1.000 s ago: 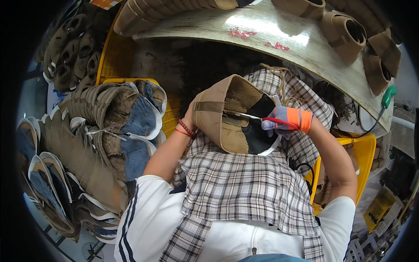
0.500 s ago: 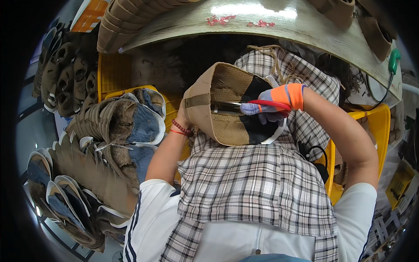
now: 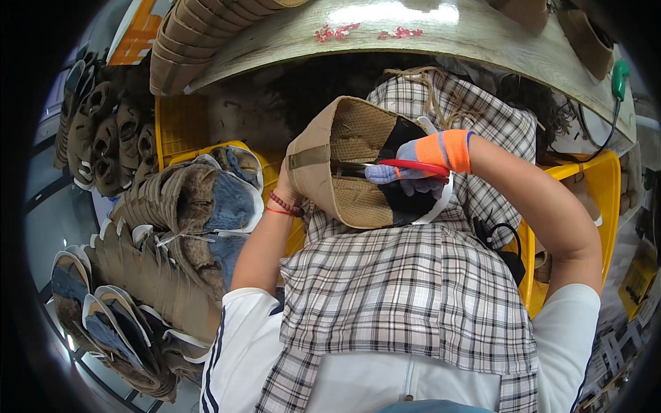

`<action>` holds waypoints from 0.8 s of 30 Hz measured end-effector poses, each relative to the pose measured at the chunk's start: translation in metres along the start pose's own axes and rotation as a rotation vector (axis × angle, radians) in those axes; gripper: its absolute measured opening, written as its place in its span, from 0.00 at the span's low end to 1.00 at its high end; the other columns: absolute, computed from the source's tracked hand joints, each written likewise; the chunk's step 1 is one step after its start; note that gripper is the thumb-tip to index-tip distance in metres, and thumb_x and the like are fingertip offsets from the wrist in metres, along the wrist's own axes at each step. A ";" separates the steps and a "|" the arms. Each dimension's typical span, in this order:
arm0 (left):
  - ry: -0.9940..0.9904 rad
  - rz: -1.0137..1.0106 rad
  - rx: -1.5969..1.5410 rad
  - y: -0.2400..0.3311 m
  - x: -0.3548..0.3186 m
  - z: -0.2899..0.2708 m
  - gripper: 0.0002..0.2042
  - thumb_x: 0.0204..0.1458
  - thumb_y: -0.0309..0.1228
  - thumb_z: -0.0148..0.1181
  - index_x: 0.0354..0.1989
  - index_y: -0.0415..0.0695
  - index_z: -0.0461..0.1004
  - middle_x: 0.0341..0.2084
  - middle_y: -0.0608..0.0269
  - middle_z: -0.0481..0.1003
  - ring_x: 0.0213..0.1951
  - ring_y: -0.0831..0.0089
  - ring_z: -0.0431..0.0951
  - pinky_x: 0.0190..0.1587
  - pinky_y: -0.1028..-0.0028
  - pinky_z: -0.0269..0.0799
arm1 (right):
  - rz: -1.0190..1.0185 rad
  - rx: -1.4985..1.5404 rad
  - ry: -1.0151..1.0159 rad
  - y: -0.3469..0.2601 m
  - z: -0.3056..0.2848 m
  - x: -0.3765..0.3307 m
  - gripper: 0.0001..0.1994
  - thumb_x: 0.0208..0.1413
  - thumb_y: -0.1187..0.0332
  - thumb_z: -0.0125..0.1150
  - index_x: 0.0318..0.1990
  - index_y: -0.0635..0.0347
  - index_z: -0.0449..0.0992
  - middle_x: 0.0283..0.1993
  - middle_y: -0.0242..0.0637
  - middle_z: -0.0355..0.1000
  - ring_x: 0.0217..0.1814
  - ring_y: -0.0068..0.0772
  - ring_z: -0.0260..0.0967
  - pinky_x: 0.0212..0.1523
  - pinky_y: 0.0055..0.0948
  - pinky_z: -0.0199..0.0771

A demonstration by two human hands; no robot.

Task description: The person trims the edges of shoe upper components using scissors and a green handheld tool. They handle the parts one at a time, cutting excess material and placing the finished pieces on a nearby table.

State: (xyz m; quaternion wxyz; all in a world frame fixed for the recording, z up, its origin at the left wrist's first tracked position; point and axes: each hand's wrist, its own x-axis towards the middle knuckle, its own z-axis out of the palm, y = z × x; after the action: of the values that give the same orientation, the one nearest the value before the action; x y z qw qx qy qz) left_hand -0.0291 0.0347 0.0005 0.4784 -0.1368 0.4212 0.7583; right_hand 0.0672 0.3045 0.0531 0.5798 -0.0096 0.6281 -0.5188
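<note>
A tan boot upper (image 3: pixel 317 141) is held over my lap, its opening facing me, with a mesh-textured beige lining, black inner patches and a white edge. Around its left side my left hand (image 3: pixel 284 186) grips it; the fingers are hidden behind the material. My right hand (image 3: pixel 416 155), in a grey-and-orange glove, is closed on scissors with red handles (image 3: pixel 425 166). Their metal blades reach left into the upper, against the lining along its middle. Whether the blades are apart cannot be made out.
Stacked brown uppers with blue fleecy linings (image 3: pixel 231 199) crowd my left. A yellow crate (image 3: pixel 606 199) stands at my right. Ahead is a pale worktable (image 3: pixel 275 51) bearing more uppers (image 3: pixel 200 41); a green-handled tool (image 3: pixel 620 79) with a cord hangs by its right end. Checked cloth (image 3: pixel 385 289) covers my lap.
My right hand and the scissors have shifted slightly left, deeper into the upper. The upper stays almost in place in my left hand. My view has moved a little.
</note>
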 end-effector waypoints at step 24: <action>0.159 -0.197 0.284 0.004 -0.066 0.012 0.23 0.42 0.14 0.64 0.50 0.39 0.70 0.34 0.64 0.75 0.37 0.76 0.77 0.42 0.79 0.76 | 0.136 -0.462 0.492 -0.006 0.080 -0.034 0.32 0.52 0.36 0.48 0.36 0.60 0.79 0.31 0.45 0.77 0.35 0.46 0.76 0.36 0.38 0.74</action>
State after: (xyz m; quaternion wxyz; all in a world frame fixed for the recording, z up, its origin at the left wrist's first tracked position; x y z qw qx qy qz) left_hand 0.0033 0.0031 0.0506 0.5299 -0.1679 0.5450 0.6277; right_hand 0.1336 0.2719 0.0984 0.4266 0.0265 0.8493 -0.3098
